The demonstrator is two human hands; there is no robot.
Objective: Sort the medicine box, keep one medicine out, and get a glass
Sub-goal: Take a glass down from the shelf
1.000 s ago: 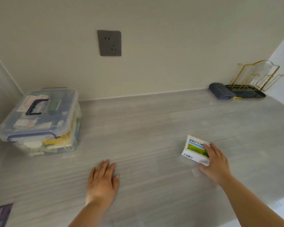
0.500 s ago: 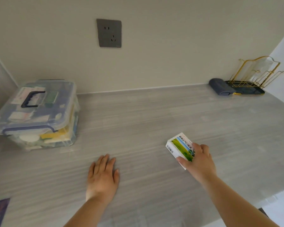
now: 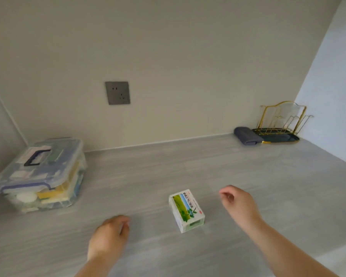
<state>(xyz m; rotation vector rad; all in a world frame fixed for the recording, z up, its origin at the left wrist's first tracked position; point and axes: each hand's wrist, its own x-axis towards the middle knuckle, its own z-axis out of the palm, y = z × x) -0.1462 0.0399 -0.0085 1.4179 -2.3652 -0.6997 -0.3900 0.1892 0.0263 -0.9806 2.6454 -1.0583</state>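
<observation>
Here, at the worktop's back left corner, the medicine box [image 3: 39, 173] sits lidded. Near the front edge, the left hand [image 3: 108, 235] rests loosely curled, holding nothing. The medicine packet [image 3: 186, 210] lies alone, long axis running front to back. The right hand [image 3: 239, 204], nearer it, hovers just beside, fingers [image 3: 226, 196] half curled, empty. A rack [image 3: 281, 124] stands in the back right corner.

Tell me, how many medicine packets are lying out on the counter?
1: a green-and-white packet lies between the two hands, touching neither. More are packed inside the closed clear box at far left, too blurred to count.
</observation>
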